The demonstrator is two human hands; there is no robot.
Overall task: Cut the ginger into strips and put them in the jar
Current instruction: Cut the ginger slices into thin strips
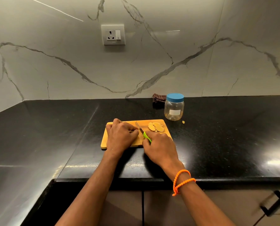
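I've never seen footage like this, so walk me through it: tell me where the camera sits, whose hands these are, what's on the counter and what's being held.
There is one picture, from a camera worn on a person's head, looking down at their own bare hands. On the black counter lies a wooden cutting board. The right hand grips a green-handled knife. The left hand holds down something on the board, mostly hidden under the fingers. Ginger slices lie on the board's far right. Behind stands a clear jar, its blue lid on, and a dark cloth.
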